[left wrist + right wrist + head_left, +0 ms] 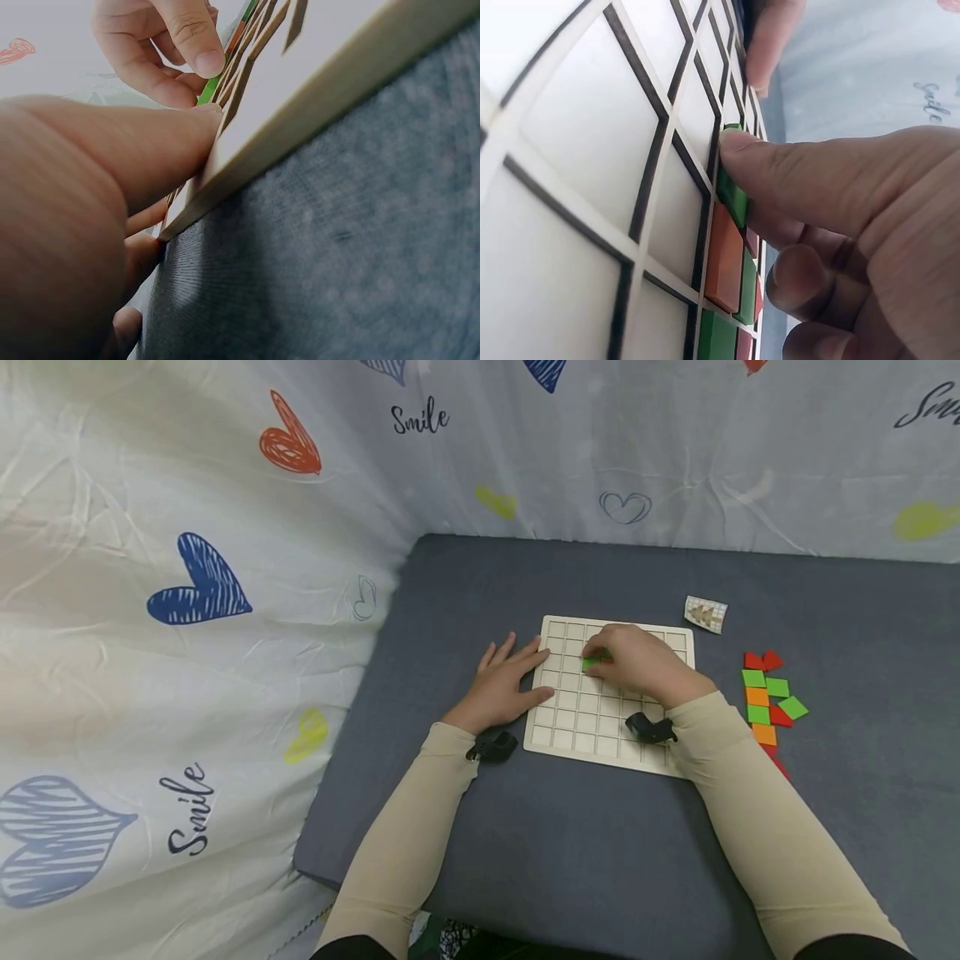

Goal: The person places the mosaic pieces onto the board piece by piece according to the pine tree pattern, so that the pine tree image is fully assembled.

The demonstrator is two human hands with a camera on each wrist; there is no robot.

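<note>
A pale wooden board [564, 718] with a grid of square cells lies on the grey surface. At its left edge rests my left hand [501, 687], fingers spread and thumb on the rim. My right hand [637, 660] reaches over the upper middle of the board. Its thumb and fingers pinch a green square tile [736, 199] at a grid cell. In the right wrist view, an orange tile [724, 259] sits beside that tile. Another green tile [716, 337] and some red ones lie in neighbouring cells, partly hidden by the fingers.
Right of the board, several loose red, green and orange tiles [757, 696] form an uneven column, its lower end overlapped by the right sleeve. A small printed card [706, 614] lies beyond the board's upper right corner. White curtains [330, 552] with hearts border the left and back.
</note>
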